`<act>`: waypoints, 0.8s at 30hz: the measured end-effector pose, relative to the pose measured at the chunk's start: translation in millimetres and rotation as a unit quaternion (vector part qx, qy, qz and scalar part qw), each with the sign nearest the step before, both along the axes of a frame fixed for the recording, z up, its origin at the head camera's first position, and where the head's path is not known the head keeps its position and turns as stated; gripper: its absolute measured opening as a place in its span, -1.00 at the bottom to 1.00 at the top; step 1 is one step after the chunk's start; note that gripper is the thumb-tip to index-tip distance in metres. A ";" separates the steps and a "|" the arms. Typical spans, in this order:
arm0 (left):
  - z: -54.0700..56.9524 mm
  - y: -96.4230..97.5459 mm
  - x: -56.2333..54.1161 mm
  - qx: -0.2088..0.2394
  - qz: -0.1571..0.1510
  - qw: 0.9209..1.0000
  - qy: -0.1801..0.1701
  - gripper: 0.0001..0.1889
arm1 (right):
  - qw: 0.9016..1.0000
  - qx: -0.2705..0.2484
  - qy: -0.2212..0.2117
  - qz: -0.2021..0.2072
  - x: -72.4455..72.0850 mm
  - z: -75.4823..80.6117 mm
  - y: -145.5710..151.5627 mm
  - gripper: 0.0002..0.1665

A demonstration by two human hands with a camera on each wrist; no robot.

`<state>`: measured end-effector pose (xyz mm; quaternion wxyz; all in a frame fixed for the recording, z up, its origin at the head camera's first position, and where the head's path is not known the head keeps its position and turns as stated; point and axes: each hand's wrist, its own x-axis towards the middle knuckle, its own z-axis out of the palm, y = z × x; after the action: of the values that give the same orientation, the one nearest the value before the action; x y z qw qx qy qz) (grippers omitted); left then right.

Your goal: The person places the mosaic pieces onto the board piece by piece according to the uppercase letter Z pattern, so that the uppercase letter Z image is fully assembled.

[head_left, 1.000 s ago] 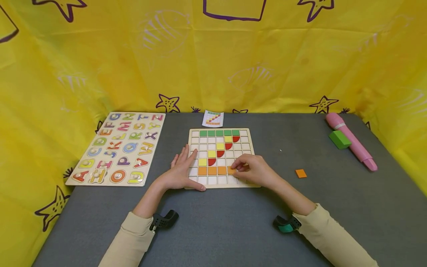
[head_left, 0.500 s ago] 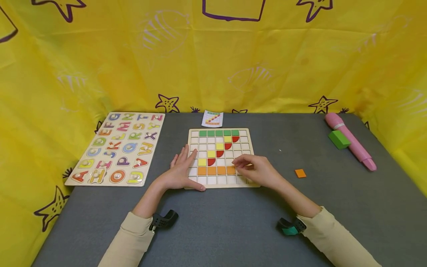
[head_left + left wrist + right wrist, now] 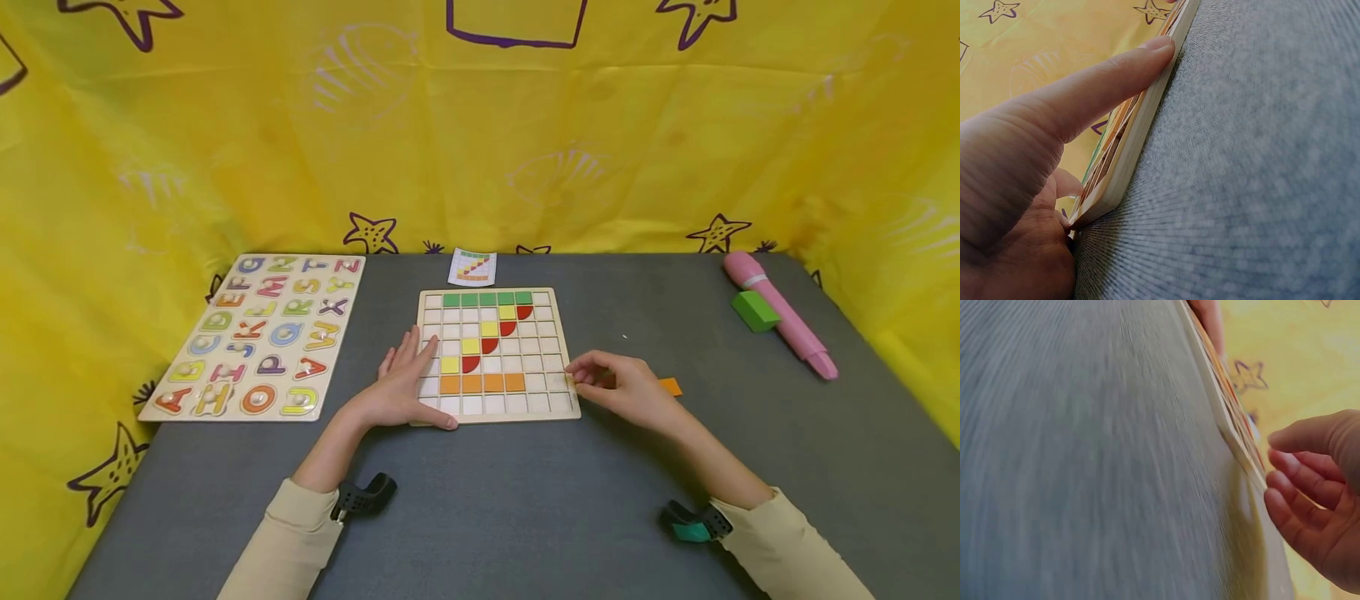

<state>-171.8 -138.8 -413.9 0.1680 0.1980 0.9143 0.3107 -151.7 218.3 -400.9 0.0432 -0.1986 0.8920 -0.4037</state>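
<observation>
A wooden grid board (image 3: 529, 363) lies at the middle of the table, with green squares (image 3: 487, 298) along its top and orange squares (image 3: 471, 384) low down. Between them, yellow squares (image 3: 470, 346) and red quarter-round tiles (image 3: 490, 345) step diagonally upward to the right. My left hand (image 3: 397, 387) rests at the board's left side, fingers spread and thumb (image 3: 1141, 62) along the near edge. Just off the right edge is my right hand (image 3: 626, 387), fingers loosely bent and holding nothing. A loose orange square (image 3: 671, 386) lies partly hidden behind it.
A small pattern card (image 3: 472, 267) lies behind the board. To the left is an alphabet peg puzzle (image 3: 272, 331). At the right a green block (image 3: 755, 310) sits against a pink microphone-shaped toy (image 3: 795, 329). Yellow patterned cloth (image 3: 480, 150) hangs behind the table.
My right hand has let go of the fourth orange square in the row and moved right, off the board toward the loose orange square. My left hand stays at the board.
</observation>
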 end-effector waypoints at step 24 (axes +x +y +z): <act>0.2 -0.5 0.4 0.010 -0.002 1.000 0.000 0.37 | 0.991 0.105 0.085 -0.020 16.4 5.2 71.0 -0.54</act>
<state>-171.4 -139.3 -413.8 0.1665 0.2019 0.9108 0.3194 -135.3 289.3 -395.7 -0.0201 -0.2082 0.9337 -0.2907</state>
